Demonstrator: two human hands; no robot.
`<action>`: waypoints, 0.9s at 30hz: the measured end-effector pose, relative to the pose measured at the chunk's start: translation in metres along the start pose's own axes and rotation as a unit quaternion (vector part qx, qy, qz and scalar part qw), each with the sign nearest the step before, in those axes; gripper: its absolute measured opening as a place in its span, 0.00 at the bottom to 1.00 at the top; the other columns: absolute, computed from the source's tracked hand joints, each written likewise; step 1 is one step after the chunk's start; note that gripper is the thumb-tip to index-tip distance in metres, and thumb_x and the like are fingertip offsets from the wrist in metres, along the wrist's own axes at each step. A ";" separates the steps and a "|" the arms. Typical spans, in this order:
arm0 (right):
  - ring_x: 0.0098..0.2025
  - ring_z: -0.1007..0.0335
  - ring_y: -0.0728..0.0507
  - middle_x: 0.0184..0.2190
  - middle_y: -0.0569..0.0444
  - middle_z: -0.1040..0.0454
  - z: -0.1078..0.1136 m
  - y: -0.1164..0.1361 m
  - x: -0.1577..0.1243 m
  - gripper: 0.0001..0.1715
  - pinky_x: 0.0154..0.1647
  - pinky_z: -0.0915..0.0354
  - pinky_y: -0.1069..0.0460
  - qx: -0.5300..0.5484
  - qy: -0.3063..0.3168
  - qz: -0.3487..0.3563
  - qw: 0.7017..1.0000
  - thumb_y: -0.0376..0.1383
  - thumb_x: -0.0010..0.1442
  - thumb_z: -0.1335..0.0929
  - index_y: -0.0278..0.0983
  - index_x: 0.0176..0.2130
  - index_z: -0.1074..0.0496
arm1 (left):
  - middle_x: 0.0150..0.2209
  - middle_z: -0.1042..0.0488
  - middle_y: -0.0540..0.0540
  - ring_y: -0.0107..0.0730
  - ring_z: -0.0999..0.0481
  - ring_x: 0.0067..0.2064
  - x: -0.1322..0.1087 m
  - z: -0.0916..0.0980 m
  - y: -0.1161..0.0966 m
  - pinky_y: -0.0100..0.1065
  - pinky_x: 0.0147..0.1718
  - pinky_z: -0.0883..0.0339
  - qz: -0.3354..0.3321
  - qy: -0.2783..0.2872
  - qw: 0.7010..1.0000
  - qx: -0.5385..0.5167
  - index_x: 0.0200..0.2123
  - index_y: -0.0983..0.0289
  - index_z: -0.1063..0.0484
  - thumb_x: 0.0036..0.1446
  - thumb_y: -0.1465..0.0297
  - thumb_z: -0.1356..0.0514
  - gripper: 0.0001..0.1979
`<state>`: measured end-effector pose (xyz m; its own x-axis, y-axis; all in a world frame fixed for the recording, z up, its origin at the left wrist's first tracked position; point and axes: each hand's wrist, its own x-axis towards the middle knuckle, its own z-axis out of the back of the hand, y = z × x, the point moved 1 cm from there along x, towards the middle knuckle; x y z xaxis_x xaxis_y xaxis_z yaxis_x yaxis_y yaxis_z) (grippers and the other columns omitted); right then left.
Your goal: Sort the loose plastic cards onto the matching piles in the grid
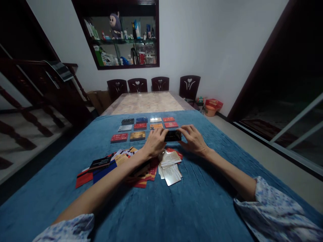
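head view: we are using 2 bare hands on 1 black stack [173,136], which we are reading as cards held together. the left hand [155,141] is gripping its left end with thumb and fingers, and the right hand [193,138] is pinching its right end; each is curling part-way, with the stack filling the gap. this stack is showing just beyond a pale heap [172,174]; whether its lower edge is touching the blue cloth [212,205], we are not able to tell.

in our judgement, the step in hand is squaring or steadying this stack, and the next move is calling for level hands and even pressure at the 2 ends, so no card is slipping out.

counting, we are finding 10 more stacks lying on the cloth. 4 are forming the back row: a dark stack [127,121], a blue stack [141,120], a white stack [155,119] and a red-orange stack [169,119]. 4 are forming the middle row: a silver stack [125,128], a crimson stack [140,126], an orange stack [156,126] and a scarlet stack [171,124]. 2 are showing in the front row: a rosy stack [119,137] and a gold stack [137,135]; the left hand may be hiding more. nearer us, 2 loose heaps are lying, the pale heap and a mixed heap [101,163], overlapping too much for counting cards.
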<state>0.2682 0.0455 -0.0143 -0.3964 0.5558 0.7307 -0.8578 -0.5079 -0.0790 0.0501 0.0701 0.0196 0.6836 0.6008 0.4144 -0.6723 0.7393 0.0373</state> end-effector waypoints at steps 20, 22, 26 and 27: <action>0.47 0.36 0.37 0.51 0.45 0.30 -0.032 -0.073 0.010 0.29 0.48 0.34 0.41 0.063 0.175 -0.006 0.983 0.39 0.58 0.30 0.39 0.58 0.32 | 0.53 0.29 0.65 0.56 0.41 0.60 0.053 -0.036 0.009 0.57 0.55 0.44 0.026 0.105 0.994 -0.007 0.50 0.66 0.31 0.55 0.70 0.40 0.18; 0.48 0.36 0.37 0.51 0.45 0.30 -0.039 -0.079 0.011 0.29 0.49 0.34 0.41 0.072 0.197 -0.017 0.978 0.38 0.56 0.29 0.40 0.58 0.31 | 0.52 0.28 0.65 0.58 0.41 0.60 0.058 -0.040 0.010 0.58 0.55 0.44 0.033 0.116 0.993 -0.015 0.46 0.66 0.29 0.55 0.70 0.39 0.15; 0.50 0.34 0.38 0.52 0.45 0.30 -0.050 -0.090 0.013 0.29 0.52 0.34 0.41 0.096 0.230 -0.041 0.968 0.36 0.55 0.28 0.39 0.56 0.29 | 0.51 0.26 0.66 0.58 0.40 0.60 0.067 -0.042 0.010 0.59 0.53 0.42 0.049 0.136 0.989 -0.016 0.43 0.66 0.27 0.54 0.71 0.40 0.13; 0.50 0.33 0.38 0.52 0.45 0.29 -0.052 -0.091 0.013 0.28 0.52 0.34 0.41 0.103 0.234 -0.047 0.966 0.37 0.55 0.28 0.39 0.55 0.29 | 0.51 0.26 0.66 0.58 0.40 0.60 0.069 -0.042 0.010 0.60 0.53 0.42 0.053 0.142 0.988 -0.015 0.43 0.66 0.27 0.54 0.71 0.40 0.12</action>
<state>0.3243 0.1337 -0.0331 -0.4661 0.8176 0.3380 -0.8326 -0.5345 0.1448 0.1023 0.1316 0.0103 0.6653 0.7329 0.1420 -0.7382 0.6743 -0.0216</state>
